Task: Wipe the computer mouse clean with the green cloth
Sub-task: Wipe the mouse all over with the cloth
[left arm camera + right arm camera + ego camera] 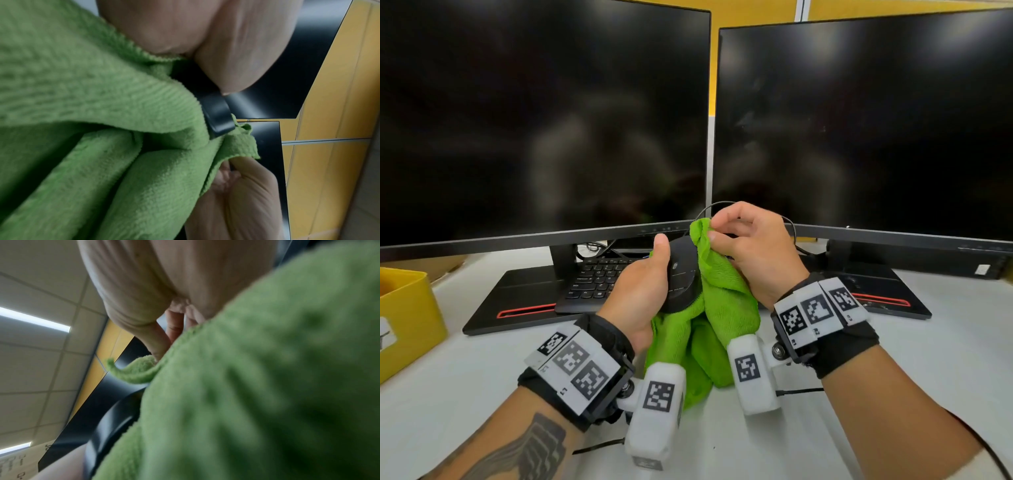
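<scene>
We held the round black plastic computer mouse (683,277) up off the white desk (465,370) in front of two big dark screens (544,116). Our left hand (643,287) gripped it, thumb along its top, fingers curled under it. The soft bright green cloth (717,308) hung between our hands and lay against the mouse. Our right hand (756,253) pinched the cloth's top edge between thumb and fingers. A black keyboard (599,277) sat behind.
</scene>
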Motion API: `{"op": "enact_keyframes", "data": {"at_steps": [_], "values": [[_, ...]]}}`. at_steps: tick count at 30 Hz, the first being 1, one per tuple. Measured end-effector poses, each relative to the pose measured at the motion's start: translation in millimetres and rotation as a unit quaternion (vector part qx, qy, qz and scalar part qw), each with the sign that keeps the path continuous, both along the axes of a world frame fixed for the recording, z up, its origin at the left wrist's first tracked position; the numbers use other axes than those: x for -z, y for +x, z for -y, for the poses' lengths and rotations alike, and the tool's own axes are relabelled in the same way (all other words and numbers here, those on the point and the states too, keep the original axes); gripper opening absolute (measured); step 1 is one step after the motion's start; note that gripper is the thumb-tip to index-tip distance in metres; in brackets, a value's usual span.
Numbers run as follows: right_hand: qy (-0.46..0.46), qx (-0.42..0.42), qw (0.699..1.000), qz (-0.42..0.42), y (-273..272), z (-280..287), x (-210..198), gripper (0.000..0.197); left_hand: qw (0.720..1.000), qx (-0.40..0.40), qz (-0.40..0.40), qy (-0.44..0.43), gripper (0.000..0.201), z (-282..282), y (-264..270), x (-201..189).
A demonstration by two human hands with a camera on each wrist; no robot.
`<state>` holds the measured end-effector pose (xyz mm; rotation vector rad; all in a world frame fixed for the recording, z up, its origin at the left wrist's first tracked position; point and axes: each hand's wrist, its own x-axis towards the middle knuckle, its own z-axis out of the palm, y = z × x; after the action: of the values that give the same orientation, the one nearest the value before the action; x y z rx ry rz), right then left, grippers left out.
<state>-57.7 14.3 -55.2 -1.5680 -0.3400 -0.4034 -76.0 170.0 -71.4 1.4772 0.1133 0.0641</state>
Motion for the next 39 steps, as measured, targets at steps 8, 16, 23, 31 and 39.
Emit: {"op": "enact_keyframes", "data": {"at_steps": [8, 16, 23, 31, 39], "values": [[-0.064, -0.037, 0.997, 0.031, -5, 0, 2, 0.022, 1.000, -0.001, 0.020, -0.016, 0.057, 2, -6, 0], [-0.148, -0.096, 0.983, 0.045, -14, -3, -2, 0.023, 0.996, -0.025, 0.022, -0.078, 0.065, -6, 2, 2], [-0.107, -0.041, 0.991, 0.070, -11, -1, -2, 0.015, 0.993, 0.038, 0.007, -0.108, 0.049, -3, 1, 2], [0.000, 0.090, 0.995, 0.047, -1, 4, -4, 0.006, 0.993, 0.110, 0.021, -0.029, 0.052, 0, -2, 1], [0.195, -0.058, 0.977, -0.069, -14, 21, -21, 0.018, 0.986, 0.143, 0.066, -0.057, 0.048, -3, -3, 1]]}}
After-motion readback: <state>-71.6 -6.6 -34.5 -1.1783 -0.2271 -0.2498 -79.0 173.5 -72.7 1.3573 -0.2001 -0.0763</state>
